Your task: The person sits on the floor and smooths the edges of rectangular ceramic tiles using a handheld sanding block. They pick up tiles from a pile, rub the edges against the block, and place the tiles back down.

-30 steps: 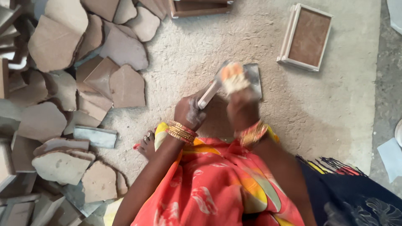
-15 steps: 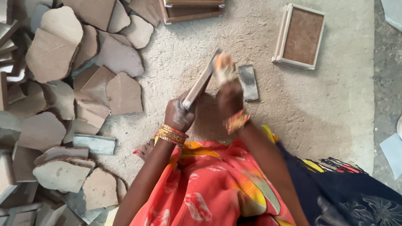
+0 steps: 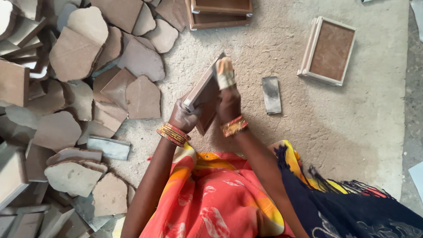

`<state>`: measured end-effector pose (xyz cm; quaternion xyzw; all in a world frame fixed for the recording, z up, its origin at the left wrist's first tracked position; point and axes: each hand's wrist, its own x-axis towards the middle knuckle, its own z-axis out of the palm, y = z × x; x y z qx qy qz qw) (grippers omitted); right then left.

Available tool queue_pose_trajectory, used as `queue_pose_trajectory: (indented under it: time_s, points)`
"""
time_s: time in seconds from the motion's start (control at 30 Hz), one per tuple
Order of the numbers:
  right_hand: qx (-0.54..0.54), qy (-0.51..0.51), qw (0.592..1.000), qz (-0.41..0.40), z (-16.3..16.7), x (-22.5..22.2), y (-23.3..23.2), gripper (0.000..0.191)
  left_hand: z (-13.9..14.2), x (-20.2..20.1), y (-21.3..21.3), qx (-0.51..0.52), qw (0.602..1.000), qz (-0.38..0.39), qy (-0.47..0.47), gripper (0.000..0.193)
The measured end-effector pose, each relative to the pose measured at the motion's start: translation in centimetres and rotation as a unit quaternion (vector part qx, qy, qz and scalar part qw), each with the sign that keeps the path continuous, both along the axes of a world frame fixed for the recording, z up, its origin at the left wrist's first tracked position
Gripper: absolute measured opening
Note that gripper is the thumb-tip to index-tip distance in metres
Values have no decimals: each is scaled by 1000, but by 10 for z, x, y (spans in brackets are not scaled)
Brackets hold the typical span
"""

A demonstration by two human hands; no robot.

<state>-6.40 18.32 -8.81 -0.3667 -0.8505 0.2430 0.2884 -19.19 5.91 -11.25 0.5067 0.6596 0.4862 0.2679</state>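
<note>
A brown square tile (image 3: 206, 91) with pale edges stands tilted on edge above the sandy floor. My left hand (image 3: 185, 117) grips its near lower corner. My right hand (image 3: 228, 94), its fingers wrapped in pale cloth tape, presses against the tile's face and far upper edge. Both wrists wear gold and red bangles. A small grey rubbing block (image 3: 271, 94) lies flat on the sand just right of my right hand, untouched.
A heap of broken brown tile pieces (image 3: 83, 88) fills the left side. Stacked framed tiles (image 3: 220, 11) sit at the top centre, another stack (image 3: 329, 50) at the upper right. An orange patterned cloth (image 3: 211, 198) covers my lap.
My right hand let the grey block lie on the sand and moved onto the tile. The tile was lifted and tipped onto its edge between both hands.
</note>
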Motion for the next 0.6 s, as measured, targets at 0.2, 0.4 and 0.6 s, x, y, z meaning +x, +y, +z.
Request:
queue_pose_trajectory:
  time_s: [0.2,0.4,0.6]
  points:
    - [38,-34,992,111,38,4,-65,41,3,7,12,-76,853,30,-515,28]
    - [96,-162,976,106,105,57,-9,29,41,35,-7,-28,995,-4,-97,53]
    - [-35,-318,942,101,136,64,-14,32,53,48,-3,-126,992,-18,-1,75]
